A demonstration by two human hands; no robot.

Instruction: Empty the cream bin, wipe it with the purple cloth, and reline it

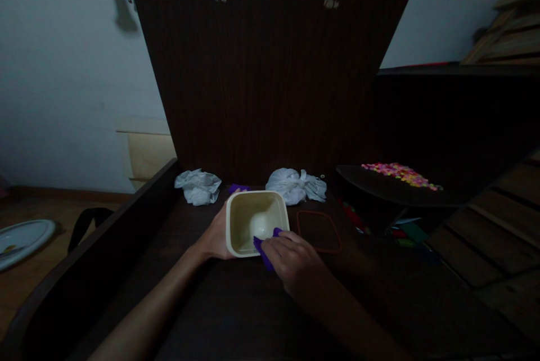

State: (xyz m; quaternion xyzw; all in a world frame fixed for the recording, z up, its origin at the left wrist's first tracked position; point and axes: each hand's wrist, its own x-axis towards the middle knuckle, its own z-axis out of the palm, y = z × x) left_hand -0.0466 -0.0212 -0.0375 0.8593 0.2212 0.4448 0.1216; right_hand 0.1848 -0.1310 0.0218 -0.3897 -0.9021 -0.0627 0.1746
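A cream plastic container point(253, 212) with rounded corners is tilted so its open top faces me. My left hand point(217, 231) grips it by the left side, the fingers partly hidden behind it. Bunched in my right hand point(291, 257) is a purple cloth point(265, 254), pressed at the container's lower right rim with one end reaching over the opening. Just right of the container lies a flat lid point(318, 231) with an orange-brown edge, dark or see-through in the middle. Another bit of purple material point(239, 188) shows behind the container.
On the dark wooden surface point(236, 316), a crumpled white plastic bag point(198, 186) and a knotted white bag point(295, 185) lie against the tall back panel point(261, 68). Small colourful pieces point(400, 174) cover a dark shelf at right. A raised edge point(97, 243) runs along the left.
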